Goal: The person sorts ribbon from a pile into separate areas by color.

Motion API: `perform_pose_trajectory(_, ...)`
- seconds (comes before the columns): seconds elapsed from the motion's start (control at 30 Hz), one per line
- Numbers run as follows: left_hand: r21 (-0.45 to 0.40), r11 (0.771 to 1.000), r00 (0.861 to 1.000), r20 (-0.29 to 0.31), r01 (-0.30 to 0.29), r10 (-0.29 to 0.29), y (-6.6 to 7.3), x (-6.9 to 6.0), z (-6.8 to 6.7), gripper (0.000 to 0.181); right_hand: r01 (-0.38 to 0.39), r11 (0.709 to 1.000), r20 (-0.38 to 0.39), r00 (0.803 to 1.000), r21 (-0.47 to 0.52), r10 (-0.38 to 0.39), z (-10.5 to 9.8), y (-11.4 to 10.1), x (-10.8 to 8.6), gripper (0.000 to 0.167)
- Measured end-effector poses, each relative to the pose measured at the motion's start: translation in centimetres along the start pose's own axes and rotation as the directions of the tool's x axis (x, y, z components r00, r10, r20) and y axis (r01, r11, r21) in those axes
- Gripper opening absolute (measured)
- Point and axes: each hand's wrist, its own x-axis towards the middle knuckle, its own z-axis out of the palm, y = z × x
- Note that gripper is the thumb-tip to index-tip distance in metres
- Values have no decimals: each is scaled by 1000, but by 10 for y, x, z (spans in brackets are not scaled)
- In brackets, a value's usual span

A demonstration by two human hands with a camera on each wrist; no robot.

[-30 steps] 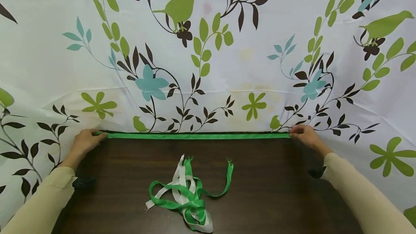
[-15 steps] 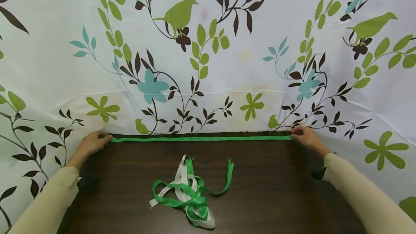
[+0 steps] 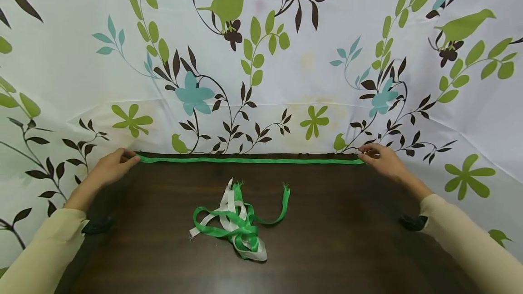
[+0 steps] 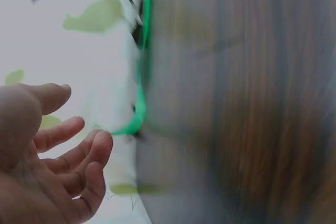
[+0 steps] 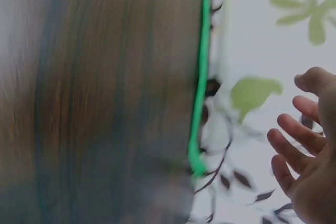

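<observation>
A green ribbon (image 3: 245, 160) lies stretched straight along the far edge of the dark wooden table (image 3: 335, 239). My left hand (image 3: 112, 167) is at its left end, thumb apart from the loosely bent fingers. In the left wrist view, the frayed ribbon end (image 4: 126, 128) meets the fingertips (image 4: 103, 142); whether they touch it is hard to tell. At the other end, my right hand (image 3: 382, 161) has its fingers spread. The right wrist view shows a gap between that hand (image 5: 310, 150) and the ribbon's right end (image 5: 197, 166).
Nearer me on the table is a tangled heap of green ribbon (image 3: 216, 232) and white ribbon (image 3: 258, 256), one green strand (image 3: 282, 210) curling off to the right. A white cloth (image 3: 306, 62) printed with birds and leaves hangs behind the table and around its sides.
Both hands pinched the green ribbon's ends a second ago and drew it slightly toward the near side of the edge. Now the fingers have loosened and the right hand has come off it.
</observation>
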Motion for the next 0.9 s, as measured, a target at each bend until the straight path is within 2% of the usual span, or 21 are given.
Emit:
perform_pose_trajectory(0.17,-60,995,997,-13,-79,78,41,-21,9,50,65,997,-14,998,36,-65,1,-40,-15,36)
perform_pose_trajectory(0.27,-45,990,991,-31,-130,129,66,-32,18,45,120,992,-8,993,43,-120,7,-60,-24,34)
perform_pose_trajectory(0.4,-24,980,980,-27,-197,196,96,-45,30,39,217,975,24,976,53,-219,21,-84,-33,30)
perform_pose_trajectory(0.6,-40,966,967,-13,-255,255,134,-55,37,37,350,933,60,933,90,-355,42,-122,-43,28)
perform_pose_trajectory(0.73,-27,958,959,-5,-285,285,156,-59,39,37,425,895,82,896,136,-437,57,-146,-51,27)
perform_pose_trajectory(0.8,-8,956,956,-12,-293,293,162,-58,39,36,457,877,97,876,147,-473,66,-156,-54,27)
perform_pose_trajectory(0.9,58,960,959,-47,-275,278,162,-52,40,31,498,851,114,847,169,-518,77,-168,-57,27)
